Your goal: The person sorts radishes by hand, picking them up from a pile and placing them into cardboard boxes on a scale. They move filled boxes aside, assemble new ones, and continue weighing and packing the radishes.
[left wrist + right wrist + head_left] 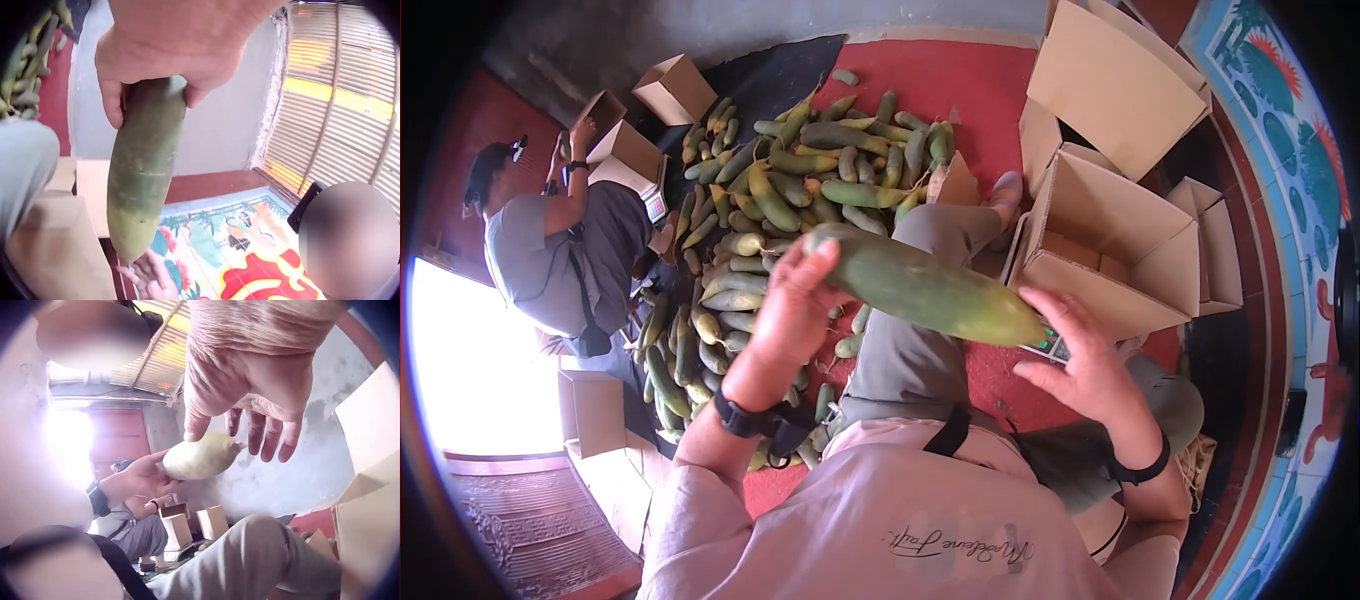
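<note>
A large green radish, dark green along most of its length and paler yellow-green at one end, is held up above the lap. My left hand grips its dark end, thumb and fingers on opposite sides, as the left wrist view also shows on the radish. Close by the pale tip is my right hand, its fingers spread and relaxed. In the right wrist view the radish's tapered root tip lies just beyond the right hand.
A big pile of green radishes covers the red cloth ahead and left. An opened cardboard box stands on a scale at right, with more boxes behind. Another person sits at left beside boxes.
</note>
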Tool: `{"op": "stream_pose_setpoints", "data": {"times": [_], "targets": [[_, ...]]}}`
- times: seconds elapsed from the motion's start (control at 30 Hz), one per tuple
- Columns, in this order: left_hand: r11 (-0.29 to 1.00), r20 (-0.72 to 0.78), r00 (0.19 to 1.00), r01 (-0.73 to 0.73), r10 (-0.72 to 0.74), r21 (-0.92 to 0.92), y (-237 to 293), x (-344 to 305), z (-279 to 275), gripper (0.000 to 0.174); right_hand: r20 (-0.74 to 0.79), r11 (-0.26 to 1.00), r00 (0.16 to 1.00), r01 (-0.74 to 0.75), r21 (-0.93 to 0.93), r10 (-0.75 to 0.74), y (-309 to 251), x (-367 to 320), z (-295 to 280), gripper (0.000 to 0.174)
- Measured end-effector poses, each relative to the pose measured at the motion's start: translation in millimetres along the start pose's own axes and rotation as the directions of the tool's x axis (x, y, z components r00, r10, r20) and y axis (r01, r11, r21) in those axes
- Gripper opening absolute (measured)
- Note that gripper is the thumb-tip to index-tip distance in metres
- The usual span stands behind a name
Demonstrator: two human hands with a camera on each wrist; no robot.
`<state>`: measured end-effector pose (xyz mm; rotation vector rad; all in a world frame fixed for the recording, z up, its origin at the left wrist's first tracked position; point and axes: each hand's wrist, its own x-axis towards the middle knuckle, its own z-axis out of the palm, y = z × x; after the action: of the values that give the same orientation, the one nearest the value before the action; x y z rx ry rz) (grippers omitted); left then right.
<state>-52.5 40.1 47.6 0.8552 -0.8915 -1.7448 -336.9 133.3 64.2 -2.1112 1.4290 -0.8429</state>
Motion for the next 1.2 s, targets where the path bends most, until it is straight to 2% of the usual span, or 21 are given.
{"op": "stream_pose_setpoints", "data": {"times": [0.07, 0.13, 0.17, 0.27, 0.37, 0.4, 0.43, 0.47, 0.5, 0.53, 0.57, 0.67, 0.7, 0.73, 0.8, 0.83, 0.9, 0.93, 0.97, 1.07, 1.2], "targets": [[0.997, 0.065, 0.995, 0.081, -0.082, 0.016, -16, 7, 11, 0.038, 0.024, 0.997, 0.999, -0.044, 0.071, 0.043, 4, -7, 6, 0.064], [0.991, 0.105, 0.985, 0.131, -0.134, 0.032, -28, 13, 26, 0.039, 0.02, 0.962, 0.987, -0.161, 0.22, 0.161, 14, -14, 8, 0.065], [0.985, 0.131, 0.977, 0.167, -0.171, 0.037, -34, 16, 30, 0.038, 0.017, 0.962, 0.986, -0.163, 0.217, 0.163, 19, -19, 7, 0.065], [0.967, 0.168, 0.953, 0.256, -0.253, 0.005, -51, 26, 43, 0.042, -0.046, 0.902, 0.955, -0.259, 0.344, 0.292, 29, -32, -2, 0.061], [0.966, 0.275, 0.925, 0.25, -0.26, 0.071, -57, 40, 51, 0.047, -0.088, 0.861, 0.92, -0.319, 0.397, 0.382, 36, -38, -21, 0.059], [0.967, 0.254, 0.939, 0.195, -0.232, 0.161, -62, 44, 50, 0.05, -0.105, 0.836, 0.892, -0.363, 0.412, 0.439, 40, -40, -28, 0.057], [0.967, 0.254, 0.939, 0.198, -0.233, 0.157, -66, 49, 47, 0.05, -0.128, 0.837, 0.889, -0.353, 0.419, 0.439, 43, -39, -36, 0.056], [0.938, 0.286, 0.949, 0.028, -0.135, 0.347, -70, 54, 45, 0.048, -0.166, 0.833, 0.872, -0.36, 0.419, 0.46, 45, -38, -44, 0.054], [0.847, 0.338, 0.94, -0.144, -0.044, 0.512, -71, 58, 43, 0.047, -0.205, 0.83, 0.853, -0.366, 0.421, 0.48, 49, -36, -52, 0.053], [0.773, 0.352, 0.934, -0.184, -0.054, 0.607, -70, 60, 42, 0.044, -0.254, 0.857, 0.844, -0.374, 0.353, 0.473, 61, -38, -58, 0.052], [0.776, 0.357, 0.932, -0.182, -0.059, 0.604, -73, 64, 37, 0.044, -0.303, 0.879, 0.833, -0.384, 0.284, 0.462, 75, -39, -65, 0.052], [0.862, 0.27, 0.93, 0.085, -0.248, 0.499, -83, 69, 23, 0.04, -0.313, 0.861, 0.806, -0.498, 0.098, 0.502, 105, -36, -89, 0.05], [0.864, 0.269, 0.93, 0.09, -0.251, 0.496, -85, 70, 18, 0.04, -0.31, 0.846, 0.802, -0.534, 0.014, 0.511, 118, -36, -95, 0.049], [0.889, 0.237, 0.93, 0.159, -0.281, 0.429, -88, 70, 12, 0.039, -0.304, 0.844, 0.802, -0.536, 0.01, 0.514, 130, -37, -100, 0.049], [0.922, 0.203, 0.932, 0.231, -0.301, 0.31, -96, 70, 4, 0.035, -0.256, 0.694, 0.728, -0.684, -0.225, 0.636, 156, -35, -107, 0.05], [0.924, 0.195, 0.934, 0.233, -0.3, 0.304, -98, 70, 2, 0.035, -0.247, 0.696, 0.733, -0.68, -0.23, 0.634, 168, -35, -105, 0.05], [0.933, 0.206, 0.927, 0.26, -0.313, 0.249, -101, 70, 2, 0.033, -0.203, 0.543, 0.702, -0.673, -0.502, 0.683, 185, -28, -100, 0.052], [0.931, 0.2, 0.927, 0.264, -0.317, 0.252, -100, 71, 3, 0.031, -0.144, 0.499, 0.664, -0.671, -0.548, 0.734, 188, -20, -97, 0.053], [0.932, 0.188, 0.93, 0.267, -0.316, 0.247, -99, 72, 4, 0.031, -0.132, 0.506, 0.669, -0.663, -0.552, 0.732, 194, -14, -94, 0.053], [0.924, 0.213, 0.911, 0.304, -0.353, 0.231, -100, 75, 5, 0.031, 0.091, 0.473, 0.566, -0.578, -0.666, 0.819, 219, 3, -74, 0.048], [0.924, 0.224, 0.904, 0.318, -0.363, 0.215, -104, 77, 3, 0.034, 0.176, 0.486, 0.517, -0.559, -0.672, 0.838, 240, 21, -45, 0.045]]}}
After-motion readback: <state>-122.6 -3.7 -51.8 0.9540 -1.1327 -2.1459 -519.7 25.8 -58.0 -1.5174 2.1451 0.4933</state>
